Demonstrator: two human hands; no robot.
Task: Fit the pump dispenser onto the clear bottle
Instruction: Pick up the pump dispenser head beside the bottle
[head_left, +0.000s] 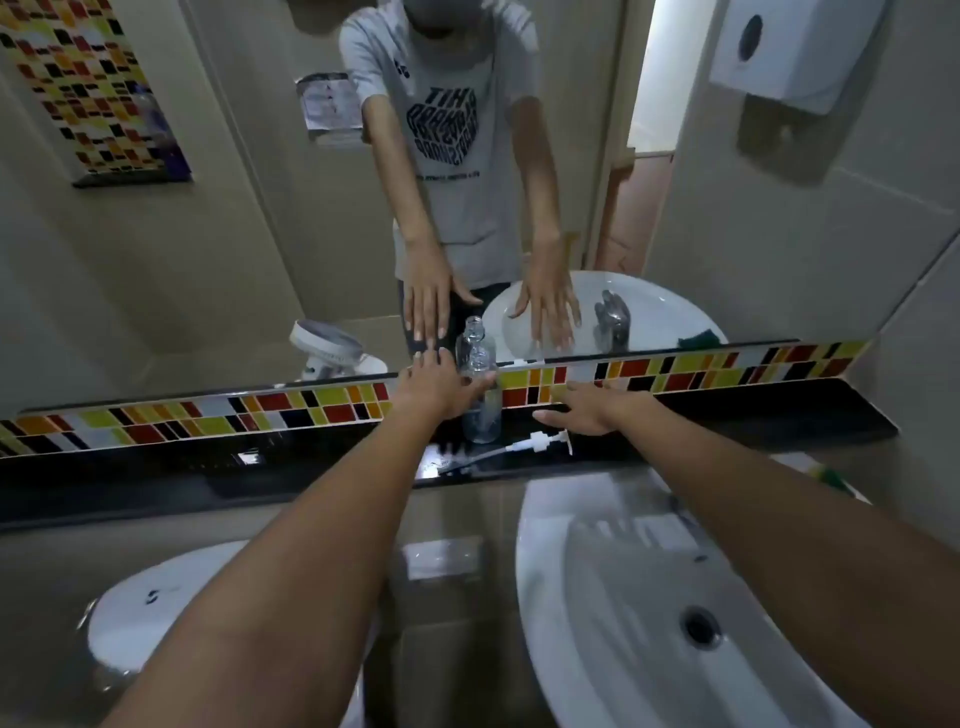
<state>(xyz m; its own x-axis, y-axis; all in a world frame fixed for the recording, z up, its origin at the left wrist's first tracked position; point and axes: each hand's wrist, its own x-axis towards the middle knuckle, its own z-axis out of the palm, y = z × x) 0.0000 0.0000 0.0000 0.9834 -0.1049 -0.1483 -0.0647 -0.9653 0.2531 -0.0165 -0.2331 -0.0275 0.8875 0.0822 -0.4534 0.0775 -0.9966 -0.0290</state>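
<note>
White sink (597, 597), nearest. Black ledge (311, 467): pump dispenser (524, 446) lying flat, tube leftward; clear bottle (480, 400) upright just behind it. Left hand (436, 387) beside bottle, thumb across it, grasp unclear. Right hand (587, 410) above pump, fingers spread, holding nothing. Mirror (208, 234) behind.

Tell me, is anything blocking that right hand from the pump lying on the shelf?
Nothing visible does. The right hand hovers open just above the pump dispenser, which lies on its side on the black ledge, its tube trailing left. The clear bottle stands upright beside it, its neck uncapped, with the left hand at it.
</note>
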